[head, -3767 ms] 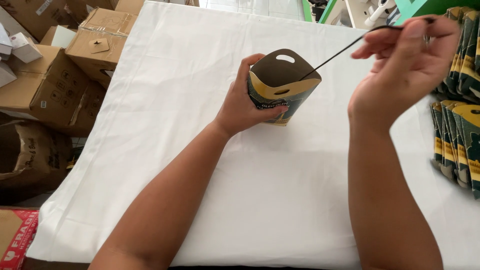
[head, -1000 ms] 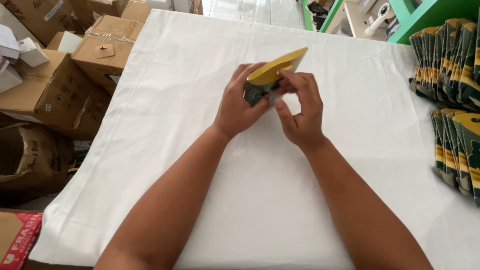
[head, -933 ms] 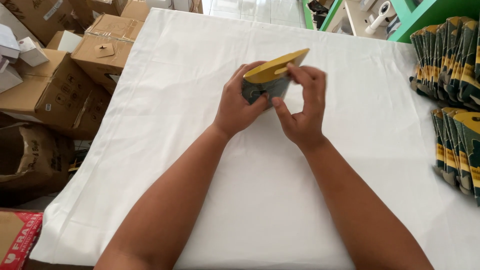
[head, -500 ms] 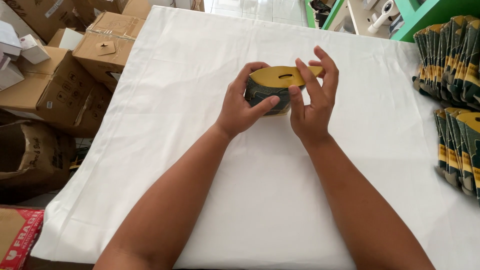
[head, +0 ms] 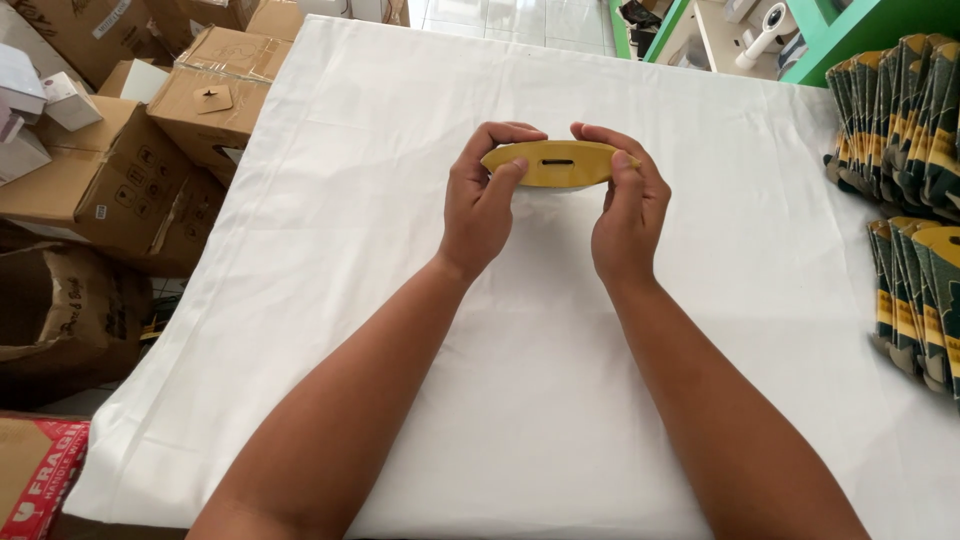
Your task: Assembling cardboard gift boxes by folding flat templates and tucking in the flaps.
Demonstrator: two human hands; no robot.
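Toward the bench's far edge, I see my left hand and right hand pinching the yellow carton by its ends; flap closure appears underway, firm pressing needed next.

Two bare forearms, no sleeves in view, left grip — right grip — ringless

Both my forearms reach forward, left hand and right hand curled inward, fingers pinched facing each other
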